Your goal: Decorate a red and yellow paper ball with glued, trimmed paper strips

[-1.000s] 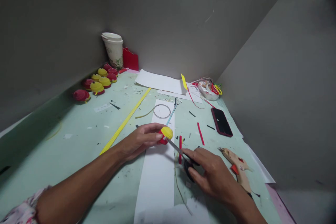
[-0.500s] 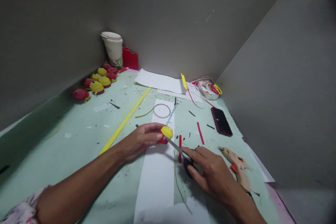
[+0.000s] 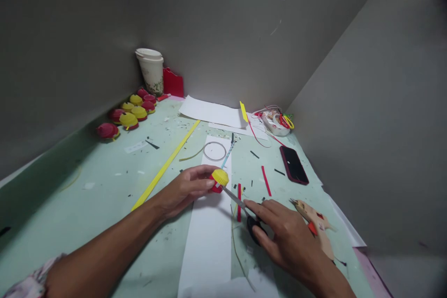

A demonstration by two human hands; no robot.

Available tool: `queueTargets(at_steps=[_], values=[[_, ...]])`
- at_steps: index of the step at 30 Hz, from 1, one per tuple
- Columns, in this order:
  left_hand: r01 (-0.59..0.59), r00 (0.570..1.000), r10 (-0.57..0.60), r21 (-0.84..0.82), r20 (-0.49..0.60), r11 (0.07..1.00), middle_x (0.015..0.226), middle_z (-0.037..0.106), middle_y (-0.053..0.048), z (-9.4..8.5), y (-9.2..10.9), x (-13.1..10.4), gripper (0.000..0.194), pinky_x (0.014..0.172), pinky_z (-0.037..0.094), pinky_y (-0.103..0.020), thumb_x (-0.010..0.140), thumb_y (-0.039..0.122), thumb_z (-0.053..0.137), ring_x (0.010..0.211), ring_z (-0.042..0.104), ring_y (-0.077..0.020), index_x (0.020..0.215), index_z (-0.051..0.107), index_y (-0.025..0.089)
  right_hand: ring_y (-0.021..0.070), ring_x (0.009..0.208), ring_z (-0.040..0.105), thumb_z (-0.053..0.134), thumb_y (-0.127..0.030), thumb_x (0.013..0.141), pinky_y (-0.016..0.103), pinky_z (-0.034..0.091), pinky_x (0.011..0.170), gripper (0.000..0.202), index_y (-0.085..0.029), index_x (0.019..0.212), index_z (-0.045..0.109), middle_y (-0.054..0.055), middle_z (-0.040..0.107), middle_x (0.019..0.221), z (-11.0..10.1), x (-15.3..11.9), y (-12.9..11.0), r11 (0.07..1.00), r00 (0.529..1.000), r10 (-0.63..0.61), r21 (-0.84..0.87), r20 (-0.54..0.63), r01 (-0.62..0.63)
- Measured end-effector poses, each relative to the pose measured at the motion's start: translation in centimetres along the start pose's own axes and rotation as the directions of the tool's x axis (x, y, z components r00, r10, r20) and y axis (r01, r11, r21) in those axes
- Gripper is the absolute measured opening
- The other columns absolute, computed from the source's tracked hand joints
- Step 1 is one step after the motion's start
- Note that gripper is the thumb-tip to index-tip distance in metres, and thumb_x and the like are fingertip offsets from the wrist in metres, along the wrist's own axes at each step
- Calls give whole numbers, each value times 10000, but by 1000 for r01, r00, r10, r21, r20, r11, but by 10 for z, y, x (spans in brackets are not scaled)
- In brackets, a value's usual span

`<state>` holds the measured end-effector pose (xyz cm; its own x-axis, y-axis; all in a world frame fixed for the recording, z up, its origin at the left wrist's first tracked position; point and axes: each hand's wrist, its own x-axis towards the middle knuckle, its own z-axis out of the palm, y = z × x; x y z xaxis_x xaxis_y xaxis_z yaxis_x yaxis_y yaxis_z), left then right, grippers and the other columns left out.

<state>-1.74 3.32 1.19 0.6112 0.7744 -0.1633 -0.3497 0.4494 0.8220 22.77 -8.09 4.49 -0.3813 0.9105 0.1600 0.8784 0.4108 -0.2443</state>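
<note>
Between the thumb and fingers of my left hand (image 3: 192,187) is a small round piece with a ridged yellow top and a red base (image 3: 220,177). It is held just above a long white paper strip (image 3: 209,233). My right hand (image 3: 284,228) grips black-handled scissors (image 3: 240,203), fingers around the handles. Their blade tips meet the lower right edge of the yellow and red piece, by a small pale spot. Whether the blades touch or cut it is too small to tell. A red strip (image 3: 239,209) lies beneath the scissors.
Similar red and yellow pieces (image 3: 129,120) stand at the back left by a paper cup (image 3: 151,71). A long yellow strip (image 3: 164,167) crosses the left side. To the right lie a phone (image 3: 294,164) and a glue gun (image 3: 316,228). Grey walls enclose the table.
The yellow and red piece has turned a little in my left hand, showing more of its yellow top. The scissors' tips have shifted slightly right and down. The view has tilted slightly.
</note>
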Motion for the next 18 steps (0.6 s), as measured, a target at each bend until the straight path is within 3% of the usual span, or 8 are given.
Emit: queueTargets(at_steps=[18], values=[[18, 1000, -18, -5, 25, 1000, 1022, 733, -78, -1, -1, 1, 383, 850, 451, -306, 715, 210, 828, 888, 643, -185, 1078, 719, 156, 209, 770, 632, 514, -140, 873, 305, 489, 675, 448, -224, 1304, 601, 69, 664, 879, 1, 4, -2, 1000, 1000, -17, -12, -7, 17]])
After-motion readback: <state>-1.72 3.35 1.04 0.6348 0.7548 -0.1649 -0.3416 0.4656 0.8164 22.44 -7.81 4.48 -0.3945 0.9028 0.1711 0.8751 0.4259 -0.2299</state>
